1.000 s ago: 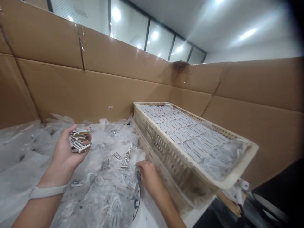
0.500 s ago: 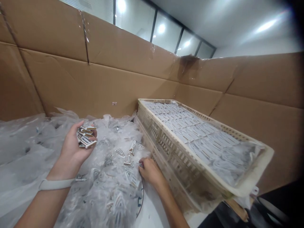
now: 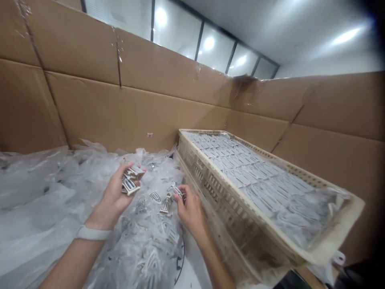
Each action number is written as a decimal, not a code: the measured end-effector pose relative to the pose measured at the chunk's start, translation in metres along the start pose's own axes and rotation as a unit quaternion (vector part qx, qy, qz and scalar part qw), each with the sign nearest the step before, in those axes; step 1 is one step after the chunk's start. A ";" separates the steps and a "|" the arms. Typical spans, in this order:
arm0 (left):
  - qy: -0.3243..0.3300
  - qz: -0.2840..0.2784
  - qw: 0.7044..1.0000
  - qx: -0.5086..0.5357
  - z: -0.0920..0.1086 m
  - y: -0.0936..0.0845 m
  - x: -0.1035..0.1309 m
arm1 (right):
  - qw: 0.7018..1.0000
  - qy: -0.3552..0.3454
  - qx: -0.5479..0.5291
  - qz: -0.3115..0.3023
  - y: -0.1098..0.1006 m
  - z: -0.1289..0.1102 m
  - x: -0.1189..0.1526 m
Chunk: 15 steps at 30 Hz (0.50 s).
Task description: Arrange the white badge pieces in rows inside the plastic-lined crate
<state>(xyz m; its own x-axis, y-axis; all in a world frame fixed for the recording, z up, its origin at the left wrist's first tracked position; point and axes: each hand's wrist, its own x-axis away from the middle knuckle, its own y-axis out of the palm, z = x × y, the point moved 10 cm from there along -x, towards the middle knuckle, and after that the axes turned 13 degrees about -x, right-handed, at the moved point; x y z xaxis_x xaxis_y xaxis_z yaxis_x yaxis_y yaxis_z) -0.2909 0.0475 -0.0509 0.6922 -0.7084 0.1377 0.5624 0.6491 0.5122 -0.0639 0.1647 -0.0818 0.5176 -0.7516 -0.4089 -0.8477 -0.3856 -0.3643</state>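
My left hand, with a pale band on its wrist, is closed around a stack of small flat cut-out pieces; they are white with dark outlines and brown edges. My right hand pinches one or more pieces of like kind between thumb and fingers; how many is hidden. Just left of the right fingertips, another cut-out piece lies on the plastic, and a pointed-arch piece lies between the two hands. Many more show blurred through the clear plastic bags below.
At right stands a cream plastic crate, filled with rows of bagged pieces, on top of another crate. Cardboard walls rise behind and at the right. Crumpled plastic sheeting covers the left side.
My right hand has lifted a piece from the pile and brought it up and slightly left. The left hand, still holding its stack, has shifted right and a little lower in view.
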 end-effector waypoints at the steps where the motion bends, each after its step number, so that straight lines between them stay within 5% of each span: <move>1: -0.005 -0.017 1.000 -0.025 -0.008 0.005 0.000 | 1.000 0.005 -0.026 -0.004 0.004 0.002 -0.005; 9: -0.022 -0.114 0.957 -0.267 -0.067 0.014 -0.010 | 0.965 0.112 -0.236 -0.025 0.044 0.057 -0.006; 15: -0.027 -0.161 0.916 -0.366 -0.081 0.015 -0.013 | 0.983 -0.012 -0.182 0.019 0.033 0.020 -0.002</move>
<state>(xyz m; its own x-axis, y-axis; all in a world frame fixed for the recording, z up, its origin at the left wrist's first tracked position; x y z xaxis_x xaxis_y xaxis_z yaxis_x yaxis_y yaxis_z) -0.2546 0.0888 -0.1133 0.4242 -0.8961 0.1308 0.9001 0.4013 -0.1698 -0.0904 0.1642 -0.1100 0.4837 -0.7583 -0.4370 -0.8495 -0.5269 -0.0260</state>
